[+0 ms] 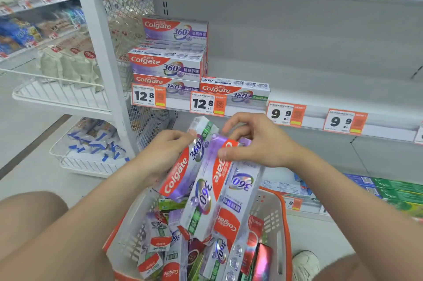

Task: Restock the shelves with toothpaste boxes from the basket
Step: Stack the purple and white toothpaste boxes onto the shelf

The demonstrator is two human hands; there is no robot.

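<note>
Above the white and orange basket, near and centre, the left hand gripped one Colgate 360 toothpaste box from behind. Just to its right, the right hand pinched the top of another Colgate box. More boxes lay in the basket. Stacked Colgate boxes stood far left on the shelf.

light: bright, even | shadows: faint | blur: slight overall | edges: wide-angle bending

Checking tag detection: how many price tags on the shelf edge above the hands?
4: two 12.8 tags below the shelved boxes, two 9.9 tags further right. Possibly a cropped fifth at the right edge.
</note>
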